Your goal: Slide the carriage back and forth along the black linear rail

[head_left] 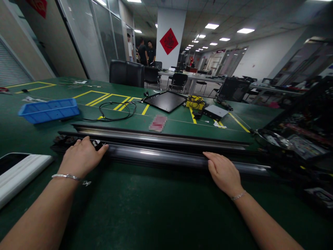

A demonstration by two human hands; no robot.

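Observation:
A long, glossy black metal profile [156, 155] lies crosswise on the green table. My left hand [82, 156] is closed over its left end, thumb along the top, beside some small dark fittings partly covered by the fingers. Farther right, my right hand [223, 172] grips the same profile, with its fingers reaching over the top; their tips are partly hidden. Just behind it runs a second long dark profile [161, 136], roughly parallel, which neither hand visibly holds.
A blue plastic bin [50, 110] and a looped black cable [117, 119] lie at left. Behind are a flat black panel [166, 100], a yellow box with cables [195, 102] and a grey box [215, 112]. A white device [26, 173] sits near left; dark clutter [299, 146] fills the right.

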